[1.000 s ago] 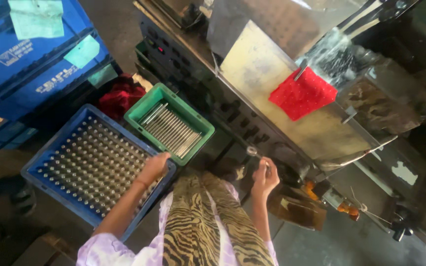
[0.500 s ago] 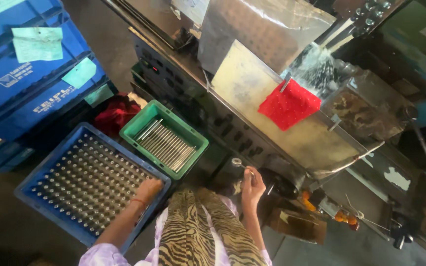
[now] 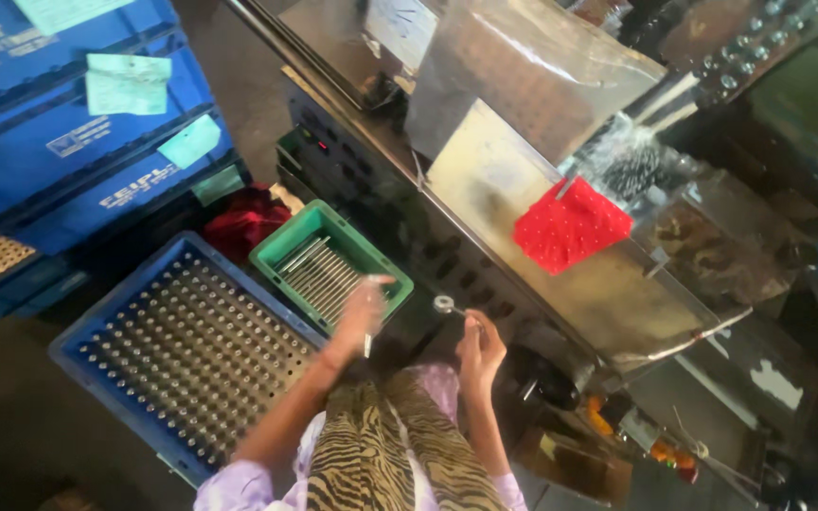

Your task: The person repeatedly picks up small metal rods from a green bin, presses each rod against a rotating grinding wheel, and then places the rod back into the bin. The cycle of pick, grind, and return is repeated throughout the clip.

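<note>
**Juggling small metal parts over a tight gap**

Pinching a thin metal pin (image 3: pixel 368 343), the left hand (image 3: pixel 362 317) hangs just over the near rim of the green tray (image 3: pixel 281 248) of loose rods. Right hand (image 3: pixel 478 348) is closed on a short tool ending in a ring-shaped head (image 3: pixel 443 304), close to the machine's front panel (image 3: pixel 400 213). That pin looks loosely held, so it could drop between the tray and the blue pegged crate (image 3: pixel 97 345). Not much elbow room either: machine ahead, crates stacked left.
</note>
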